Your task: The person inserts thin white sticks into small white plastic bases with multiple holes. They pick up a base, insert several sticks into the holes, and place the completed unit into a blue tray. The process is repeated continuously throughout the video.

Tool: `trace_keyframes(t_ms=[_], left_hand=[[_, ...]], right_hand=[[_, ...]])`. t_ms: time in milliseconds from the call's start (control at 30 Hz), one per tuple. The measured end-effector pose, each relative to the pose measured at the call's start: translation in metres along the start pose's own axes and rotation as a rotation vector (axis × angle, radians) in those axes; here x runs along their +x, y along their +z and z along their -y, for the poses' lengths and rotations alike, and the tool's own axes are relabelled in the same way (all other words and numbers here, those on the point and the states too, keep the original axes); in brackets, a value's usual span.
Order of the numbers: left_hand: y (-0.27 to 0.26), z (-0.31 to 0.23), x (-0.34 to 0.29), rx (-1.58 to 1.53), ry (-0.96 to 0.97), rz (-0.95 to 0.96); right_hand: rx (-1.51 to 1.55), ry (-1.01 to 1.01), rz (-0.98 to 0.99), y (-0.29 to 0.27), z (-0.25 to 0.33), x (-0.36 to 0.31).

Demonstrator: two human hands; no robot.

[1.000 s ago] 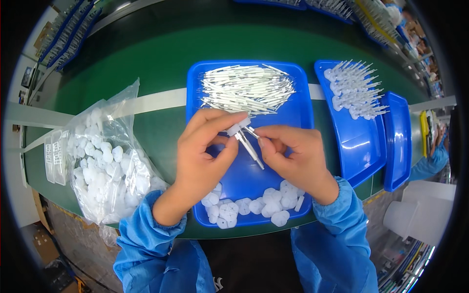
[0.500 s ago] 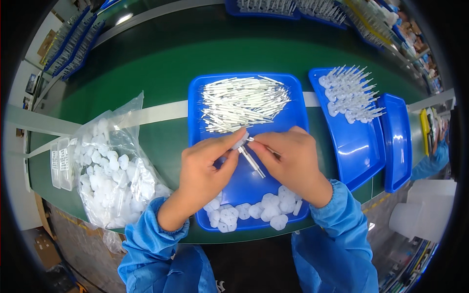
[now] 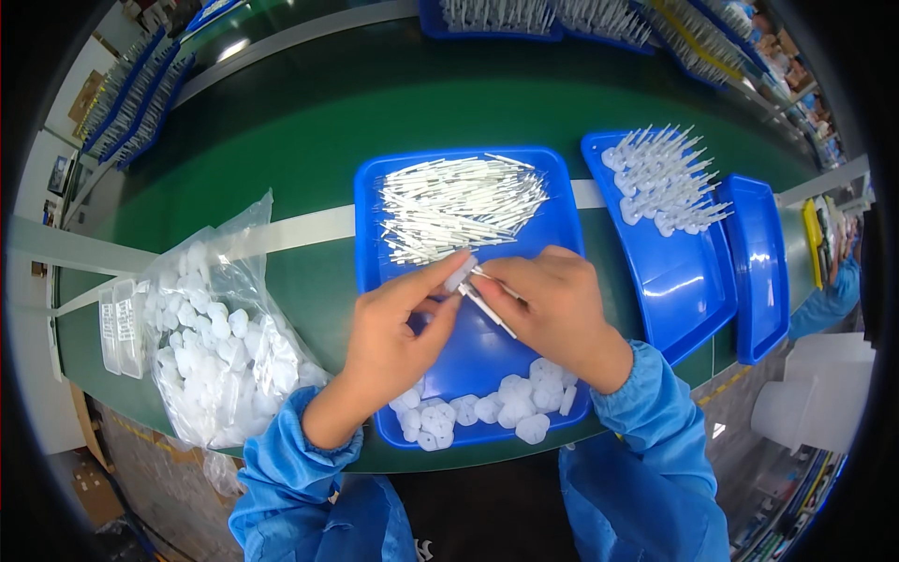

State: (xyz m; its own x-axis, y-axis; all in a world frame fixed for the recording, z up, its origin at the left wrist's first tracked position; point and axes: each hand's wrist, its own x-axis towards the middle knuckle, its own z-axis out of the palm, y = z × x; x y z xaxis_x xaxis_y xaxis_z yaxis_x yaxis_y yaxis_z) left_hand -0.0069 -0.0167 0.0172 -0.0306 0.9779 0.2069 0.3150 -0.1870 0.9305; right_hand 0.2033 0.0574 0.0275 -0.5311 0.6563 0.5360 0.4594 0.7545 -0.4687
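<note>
Over a blue tray (image 3: 573, 229), my left hand (image 3: 393, 323) pinches a translucent white plastic disc (image 3: 460, 275) between thumb and fingertips. White rods (image 3: 489, 311) stick out of the disc and slant down to the right. My right hand (image 3: 562, 304) is closed on a thin white rod (image 3: 480, 272) close against the disc; whether its tip sits in the disc is hard to see. Behind my hands, many loose white rods (image 3: 459, 211) lie heaped in the tray. Lobed white discs (image 3: 515, 403) are scattered along its near edge.
On the left lies a clear plastic bag (image 3: 220, 351) full of white discs, beside clear boxes (image 3: 122, 328). To the right, a blue tray (image 3: 679, 295) holds discs with rods standing up (image 3: 665, 178); another blue tray (image 3: 763, 281) adjoins it. More filled trays (image 3: 492, 19) stand at the back.
The view has shifted slightly. The rods under the disc have swung a little to the right, and my right fingers have moved closer around the thin rod.
</note>
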Motion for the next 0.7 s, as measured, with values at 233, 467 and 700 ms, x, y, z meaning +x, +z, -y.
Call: trace_keyframes(t_ms=[233, 467, 700], left_hand=[[-0.002, 0.009, 0.005, -0.272, -0.072, -0.014], [-0.007, 0.002, 0.007, -0.081, 0.108, -0.071], [-0.010, -0.001, 0.008, -0.018, 0.125, -0.020]], right_hand=[[0.017, -0.057, -0.040, -0.008, 0.004, 0.005], [-0.080, -0.274, -0.020, -0.010, 0.003, 0.003], [-0.057, -0.207, -0.001, -0.008, 0.001, 0.003]])
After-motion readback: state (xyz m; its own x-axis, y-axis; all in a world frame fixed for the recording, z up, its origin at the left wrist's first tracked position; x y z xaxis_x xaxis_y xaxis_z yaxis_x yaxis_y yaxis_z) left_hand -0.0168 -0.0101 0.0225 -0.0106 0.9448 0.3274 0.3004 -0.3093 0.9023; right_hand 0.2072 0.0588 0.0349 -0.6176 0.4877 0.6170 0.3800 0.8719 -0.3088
